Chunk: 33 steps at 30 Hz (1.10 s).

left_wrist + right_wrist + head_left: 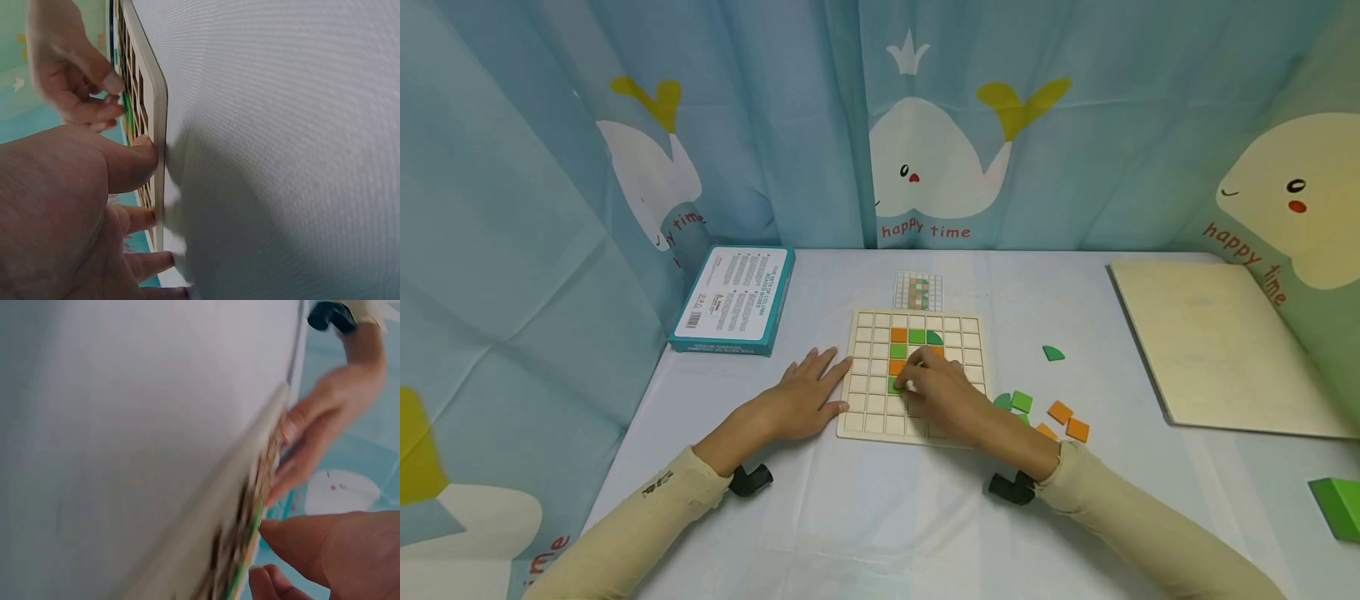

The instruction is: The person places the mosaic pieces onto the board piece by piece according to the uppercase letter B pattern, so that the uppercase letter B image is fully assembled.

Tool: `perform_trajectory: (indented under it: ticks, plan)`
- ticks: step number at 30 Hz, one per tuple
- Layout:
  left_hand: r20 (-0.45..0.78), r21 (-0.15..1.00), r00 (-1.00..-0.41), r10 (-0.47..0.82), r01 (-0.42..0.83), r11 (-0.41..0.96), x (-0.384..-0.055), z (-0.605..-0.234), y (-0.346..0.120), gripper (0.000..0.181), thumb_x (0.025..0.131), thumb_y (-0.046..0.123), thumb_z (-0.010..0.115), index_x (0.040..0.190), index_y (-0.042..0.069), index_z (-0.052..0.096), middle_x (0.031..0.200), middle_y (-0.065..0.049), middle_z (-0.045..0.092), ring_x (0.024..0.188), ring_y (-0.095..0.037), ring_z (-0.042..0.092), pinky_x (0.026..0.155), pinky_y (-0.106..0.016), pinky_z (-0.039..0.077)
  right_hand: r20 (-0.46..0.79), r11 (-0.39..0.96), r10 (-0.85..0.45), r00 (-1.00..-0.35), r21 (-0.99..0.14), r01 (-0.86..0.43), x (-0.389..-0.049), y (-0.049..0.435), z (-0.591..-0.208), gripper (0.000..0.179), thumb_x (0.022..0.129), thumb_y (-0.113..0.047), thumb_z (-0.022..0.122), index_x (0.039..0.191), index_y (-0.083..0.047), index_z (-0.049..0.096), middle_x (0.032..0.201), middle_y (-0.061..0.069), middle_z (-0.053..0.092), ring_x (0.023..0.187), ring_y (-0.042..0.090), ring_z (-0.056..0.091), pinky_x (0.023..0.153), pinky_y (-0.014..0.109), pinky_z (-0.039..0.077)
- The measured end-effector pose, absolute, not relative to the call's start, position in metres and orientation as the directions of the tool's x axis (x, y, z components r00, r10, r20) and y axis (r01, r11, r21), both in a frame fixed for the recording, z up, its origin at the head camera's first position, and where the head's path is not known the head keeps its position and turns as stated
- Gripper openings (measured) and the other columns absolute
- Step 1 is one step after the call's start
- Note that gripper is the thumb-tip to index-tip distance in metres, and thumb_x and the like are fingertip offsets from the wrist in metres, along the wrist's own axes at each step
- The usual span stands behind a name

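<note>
A wooden grid board lies flat on the white table, with orange, light green and dark green tiles in several of its cells. My right hand is over the board, its curled thumb and fingertips pinching a light green square tile at a cell below an orange square. The hand hides part of the board's middle. Spread flat, my left hand rests on the table; its thumb and fingertips touch the board's left edge, as the left wrist view shows with the thumb on the rim.
A printed pattern card lies beyond the board. Loose tiles, including orange squares and a dark green quarter-circle, are scattered to the right. A teal box lies back left, a wooden panel right, a green block far right.
</note>
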<state>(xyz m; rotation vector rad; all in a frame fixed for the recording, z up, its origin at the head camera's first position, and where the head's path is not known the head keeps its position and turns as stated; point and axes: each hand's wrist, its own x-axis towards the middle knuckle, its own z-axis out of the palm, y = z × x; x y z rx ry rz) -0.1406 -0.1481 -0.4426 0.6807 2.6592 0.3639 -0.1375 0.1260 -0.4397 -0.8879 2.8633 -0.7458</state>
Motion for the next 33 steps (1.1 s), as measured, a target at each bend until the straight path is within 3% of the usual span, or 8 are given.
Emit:
perform_trajectory:
  ticks: [7,11,17,22,28,33]
  plan:
    - [-0.283,0.331,-0.814,0.508,0.414,0.848,-0.141,-0.443,-0.148,0.072,0.110,0.043,0.052,0.170,0.013,0.024,0.176,-0.020,0.015,0.162,-0.047,0.009,0.125,-0.069,0.019,0.032,0.748,-0.503,-0.864,-0.484,-0.454,-0.140,0.169,-0.422,0.013,0.097,-0.011,0.077,0.110,-0.012,0.074,0.119,0.009,0.063,0.104,0.027,0.063,0.089,0.052,0.045]
    - [-0.284,0.333,-0.814,0.506,0.411,0.849,-0.141,-0.442,-0.148,0.072,0.110,0.043,0.052,0.169,0.013,0.024,0.175,-0.020,0.016,0.162,-0.047,0.010,0.125,-0.069,0.019,-0.162,0.810,-0.473,-0.866,-0.468,-0.355,-0.143,0.207,-0.408,0.011,0.100,-0.018,0.075,0.107,-0.010,0.070,0.116,0.011,0.063,0.100,0.025,0.063,0.089,0.048,0.052]
    - [-0.282,0.335,-0.816,0.505,0.409,0.849,-0.140,-0.441,-0.148,0.072,0.110,0.043,0.052,0.169,0.013,0.024,0.175,-0.021,0.016,0.161,-0.047,0.010,0.125,-0.068,0.019,-0.365,0.861,-0.396,-0.842,-0.467,-0.202,-0.138,0.262,-0.397,0.028,0.100,-0.023,0.074,0.114,-0.001,0.065,0.113,0.015,0.064,0.095,0.025,0.062,0.085,0.047,0.055]
    - [-0.282,0.329,-0.817,0.503,0.411,0.851,-0.141,-0.442,-0.148,0.072,0.110,0.043,0.053,0.169,0.013,0.024,0.175,-0.020,0.016,0.161,-0.047,0.011,0.125,-0.068,0.019,-0.390,0.898,-0.331,-0.859,-0.410,-0.160,-0.134,0.289,-0.405,0.044,0.094,-0.024,0.080,0.118,0.006,0.059,0.111,0.019,0.063,0.097,0.031,0.061,0.086,0.051,0.054]
    - [-0.282,0.331,-0.818,0.500,0.407,0.852,-0.141,-0.441,-0.147,0.072,0.110,0.043,0.053,0.169,0.013,0.025,0.175,-0.020,0.016,0.162,-0.047,0.011,0.125,-0.068,0.019,-0.355,0.901,-0.308,-0.883,-0.406,-0.152,-0.129,0.297,-0.410,0.025,0.095,-0.014,0.079,0.107,0.000,0.063,0.099,0.012,0.061,0.088,0.026,0.057,0.077,0.043,0.053]
    - [-0.288,0.336,-0.817,0.500,0.402,0.852,-0.141,-0.442,-0.147,0.072,0.110,0.043,0.052,0.169,0.013,0.024,0.176,-0.020,0.016,0.162,-0.047,0.010,0.126,-0.068,0.018,-0.264,0.873,-0.288,-0.920,-0.468,-0.139,-0.125,0.296,-0.415,0.027,0.097,-0.008,0.075,0.118,0.004,0.062,0.108,0.019,0.061,0.096,0.032,0.059,0.083,0.047,0.056]
